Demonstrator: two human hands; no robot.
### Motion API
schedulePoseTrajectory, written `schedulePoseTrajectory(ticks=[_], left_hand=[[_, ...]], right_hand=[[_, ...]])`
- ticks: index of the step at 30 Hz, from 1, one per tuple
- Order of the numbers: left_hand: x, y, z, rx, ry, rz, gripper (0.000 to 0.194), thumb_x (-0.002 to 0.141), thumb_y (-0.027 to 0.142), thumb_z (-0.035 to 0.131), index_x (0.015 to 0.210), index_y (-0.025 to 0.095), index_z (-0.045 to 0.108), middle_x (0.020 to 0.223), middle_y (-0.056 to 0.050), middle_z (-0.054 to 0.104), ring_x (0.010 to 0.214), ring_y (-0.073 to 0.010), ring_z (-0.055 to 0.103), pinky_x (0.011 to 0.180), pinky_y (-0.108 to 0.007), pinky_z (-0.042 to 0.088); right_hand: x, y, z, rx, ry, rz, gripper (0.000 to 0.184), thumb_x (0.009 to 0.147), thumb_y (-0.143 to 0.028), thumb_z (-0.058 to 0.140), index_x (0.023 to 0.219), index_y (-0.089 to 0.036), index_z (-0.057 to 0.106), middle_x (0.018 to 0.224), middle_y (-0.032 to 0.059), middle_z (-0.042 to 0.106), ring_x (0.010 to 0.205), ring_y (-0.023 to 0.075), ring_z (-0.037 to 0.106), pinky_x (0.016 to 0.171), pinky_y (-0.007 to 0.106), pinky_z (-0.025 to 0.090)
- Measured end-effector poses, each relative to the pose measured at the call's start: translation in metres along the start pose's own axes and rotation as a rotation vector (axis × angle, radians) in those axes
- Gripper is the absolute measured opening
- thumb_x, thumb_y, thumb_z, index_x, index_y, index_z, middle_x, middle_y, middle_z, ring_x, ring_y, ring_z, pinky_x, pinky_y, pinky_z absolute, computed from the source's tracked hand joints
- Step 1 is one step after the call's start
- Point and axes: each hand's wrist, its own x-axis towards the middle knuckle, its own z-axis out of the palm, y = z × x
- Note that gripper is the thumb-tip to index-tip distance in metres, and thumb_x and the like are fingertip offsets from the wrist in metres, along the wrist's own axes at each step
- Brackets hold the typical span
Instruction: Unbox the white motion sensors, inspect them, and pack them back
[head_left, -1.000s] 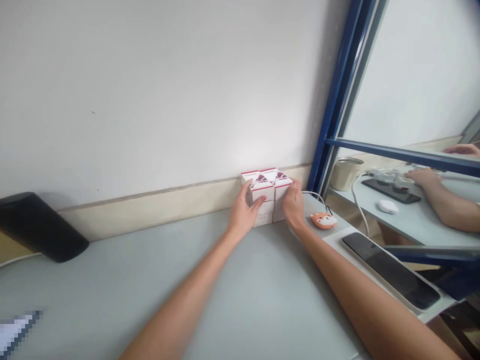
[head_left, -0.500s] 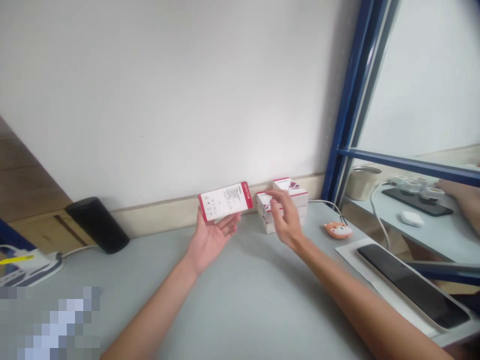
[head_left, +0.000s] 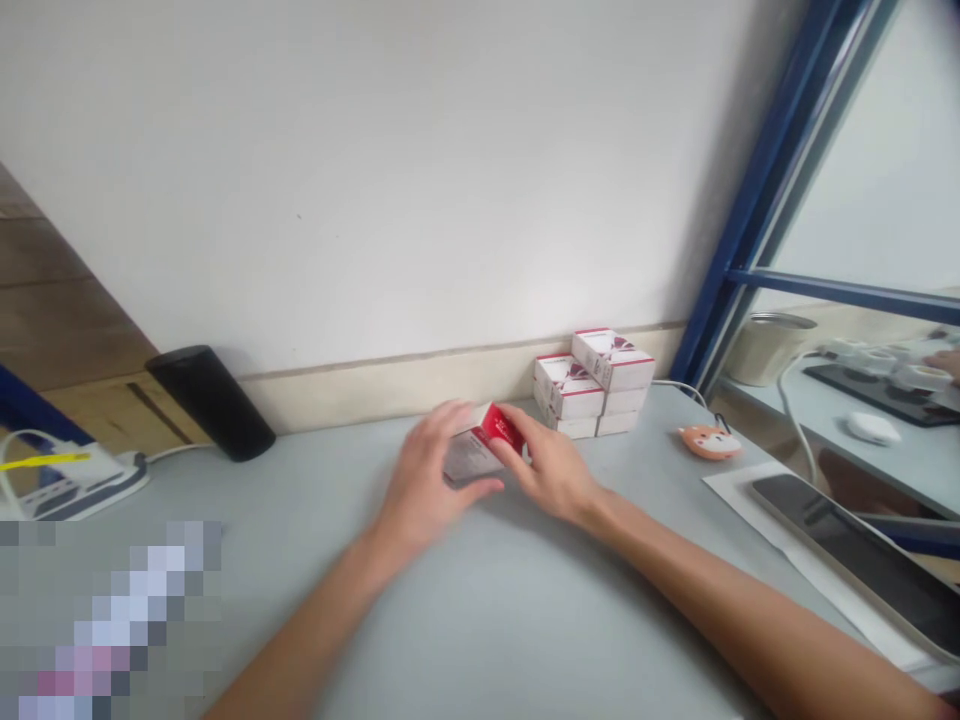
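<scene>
A small red-and-white box [head_left: 486, 447] is held between both my hands just above the grey table [head_left: 525, 610]. My left hand [head_left: 427, 490] grips its left side, fingers curled over the top. My right hand [head_left: 551, 465] grips its red right end. A stack of several similar red-and-white boxes [head_left: 592, 385] stands against the wall, to the right of my hands.
A black cylinder [head_left: 211, 402] leans at the wall on the left. An orange animal-shaped case [head_left: 709, 441] and a dark tablet [head_left: 862, 560] on white paper lie at right. A blue metal frame [head_left: 765, 190] borders a neighbouring desk, where another person's hand [head_left: 946, 362] shows.
My left hand took one box off the stack and brought it left and down. My right hand left the stack and now grips the same box.
</scene>
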Motion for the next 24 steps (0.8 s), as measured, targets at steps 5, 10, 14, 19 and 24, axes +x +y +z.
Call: schedulePoseTrajectory(ticks=[5, 10, 14, 19, 24], left_hand=[[-0.008, 0.001, 0.008, 0.129, -0.103, 0.185, 0.084, 0.095, 0.031, 0.071, 0.163, 0.035, 0.022, 0.159, -0.012, 0.051, 0.146, -0.0295, 0.051, 0.121, -0.05, 0.042], [-0.009, -0.007, 0.005, 0.138, -0.104, 0.227, 0.074, 0.092, 0.025, 0.074, 0.153, 0.038, 0.036, 0.157, -0.011, 0.05, 0.142, -0.0302, 0.052, 0.117, -0.052, 0.045], [-0.012, -0.012, 0.002, 0.185, -0.099, 0.309, 0.055, 0.093, 0.023, 0.071, 0.14, 0.039, 0.049, 0.156, -0.011, 0.045, 0.137, -0.0309, 0.055, 0.107, -0.05, 0.054], [-0.012, -0.011, -0.001, 0.241, -0.064, 0.343, 0.056, 0.089, 0.022, 0.074, 0.139, 0.037, 0.052, 0.155, -0.01, 0.05, 0.13, -0.0285, 0.063, 0.106, -0.045, 0.056], [-0.009, 0.002, -0.004, 0.255, -0.043, 0.182, 0.085, 0.082, 0.022, 0.08, 0.155, 0.038, 0.039, 0.153, -0.004, 0.06, 0.129, -0.026, 0.068, 0.11, -0.037, 0.056]], right_hand=[[-0.006, -0.011, 0.004, -0.02, -0.041, -0.034, 0.047, 0.107, -0.053, 0.041, 0.143, -0.028, 0.057, 0.112, 0.0073, 0.077, 0.088, 0.0266, 0.072, 0.076, 0.037, 0.051], [-0.001, 0.004, 0.002, 0.179, -0.031, 0.033, 0.052, 0.109, -0.058, 0.03, 0.114, -0.023, 0.068, 0.086, 0.0049, 0.075, 0.074, 0.0229, 0.068, 0.071, 0.036, 0.05], [0.006, 0.015, 0.0, 0.393, 0.066, 0.196, 0.068, 0.105, -0.072, 0.023, 0.074, -0.023, 0.059, 0.056, 0.0015, 0.059, 0.052, 0.0194, 0.057, 0.055, 0.033, 0.046], [0.009, 0.015, -0.002, 0.302, 0.16, 0.241, 0.06, 0.108, -0.063, 0.025, 0.089, -0.021, 0.064, 0.054, -0.0008, 0.058, 0.051, 0.0186, 0.057, 0.055, 0.032, 0.047], [0.008, 0.016, -0.01, -0.183, 0.708, -0.373, 0.017, 0.102, -0.021, 0.054, 0.114, -0.027, 0.063, 0.101, 0.0058, 0.072, 0.084, 0.0192, 0.069, 0.075, 0.034, 0.055]])
